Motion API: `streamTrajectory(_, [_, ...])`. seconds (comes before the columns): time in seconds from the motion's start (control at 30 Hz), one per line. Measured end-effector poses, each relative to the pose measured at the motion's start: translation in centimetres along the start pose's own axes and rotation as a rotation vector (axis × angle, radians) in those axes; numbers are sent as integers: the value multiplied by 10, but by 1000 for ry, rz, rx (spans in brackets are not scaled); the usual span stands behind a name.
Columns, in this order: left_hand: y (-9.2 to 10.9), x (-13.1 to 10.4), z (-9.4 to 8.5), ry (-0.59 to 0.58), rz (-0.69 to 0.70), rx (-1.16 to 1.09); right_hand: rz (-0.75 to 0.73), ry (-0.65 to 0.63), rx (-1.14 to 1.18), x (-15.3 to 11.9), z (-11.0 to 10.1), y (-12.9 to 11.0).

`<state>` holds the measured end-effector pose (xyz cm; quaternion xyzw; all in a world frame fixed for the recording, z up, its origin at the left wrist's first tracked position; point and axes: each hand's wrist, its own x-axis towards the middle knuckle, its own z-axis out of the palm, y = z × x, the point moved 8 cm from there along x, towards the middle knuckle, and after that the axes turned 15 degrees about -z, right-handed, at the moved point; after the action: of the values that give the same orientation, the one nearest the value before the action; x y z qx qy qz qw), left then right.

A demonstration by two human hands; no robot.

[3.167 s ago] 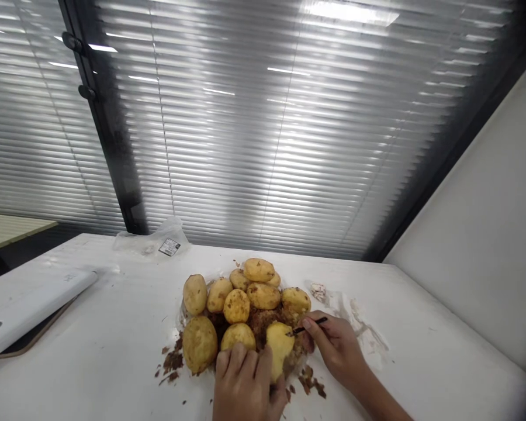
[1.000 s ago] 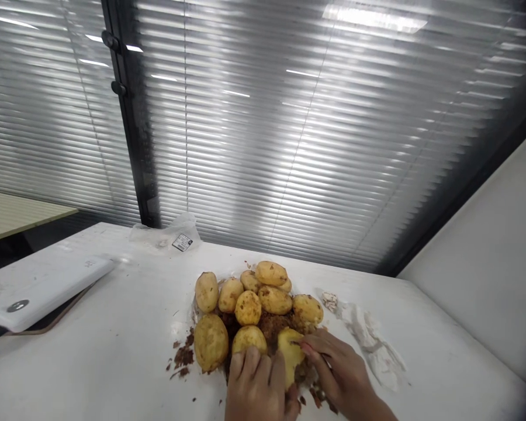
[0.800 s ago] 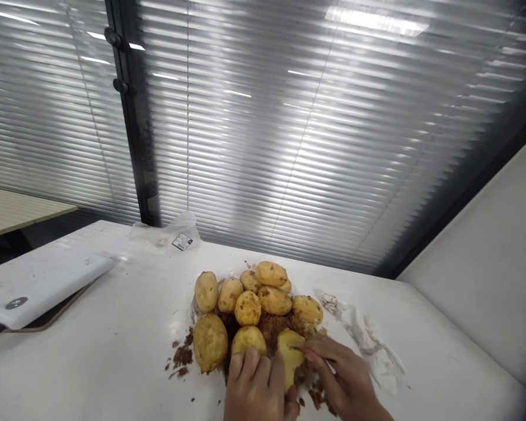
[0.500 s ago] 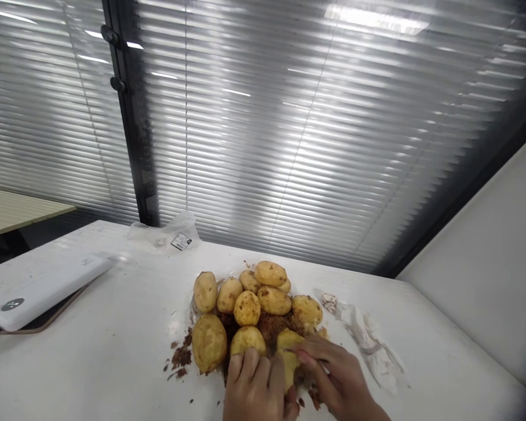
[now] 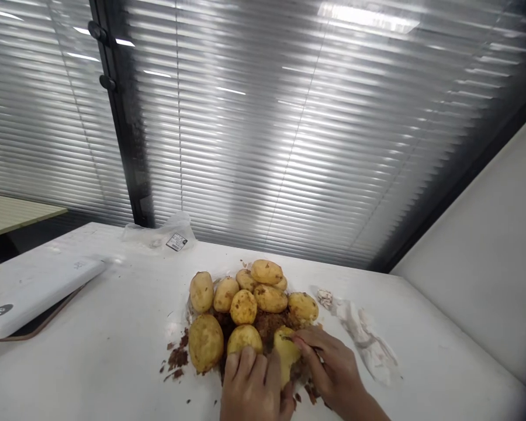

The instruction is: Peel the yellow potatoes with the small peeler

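Observation:
My left hand point(image 5: 254, 386) is closed around a pale yellow, partly peeled potato point(image 5: 284, 355) and steadies it above the heap. From the right, my right hand point(image 5: 331, 365) pinches a small thin-bladed tool point(image 5: 290, 337) against that potato's upper end; most of the tool is hidden by the fingers, so its kind cannot be told. Just beyond my left fingers sits another potato point(image 5: 244, 339). Several more lie around it, among them a large one point(image 5: 206, 344) at the left and one point(image 5: 303, 307) at the right. Brown peelings point(image 5: 269, 325) lie under and between them.
At the left a white slab-like device point(image 5: 44, 295) rests on the white table point(image 5: 127, 345). A clear plastic bag point(image 5: 158, 235) with a label lies at the back edge. Crumpled white tissue point(image 5: 368, 336) lies to the right. Blinds and a white wall point(image 5: 486, 216) stand behind.
The view has shifted slightly, so most things sit a little further left. The tool in my right hand has moved slightly on the potato, near its top end. Both hands keep their hold.

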<state>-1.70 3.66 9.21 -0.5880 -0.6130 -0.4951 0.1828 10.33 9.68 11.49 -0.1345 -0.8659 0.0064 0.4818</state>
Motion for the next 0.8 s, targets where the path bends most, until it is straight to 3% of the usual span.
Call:
streamTrajectory(0.13, [2,2,0,15,9,-8,12,-28,11,0,1,1])
streamTrajectory(0.27, [0,2,-4,72,-26,-23,-5,39,-86,1,-8,1])
streamTrajectory(0.43, [2,0,1,23,12,0,19,7,-13,5,-5,1])
streamTrajectory(0.57, [-2,-2,-1,102,-40,-23,-3,73,-65,7,-12,-1])
streamTrajectory(0.7, [1,0,1,47,-4,-11,-9,19,-35,8,-9,-2])
streamTrajectory(0.8, [1,0,-2,60,-13,-8,-13,72,-112,8,-17,-2])
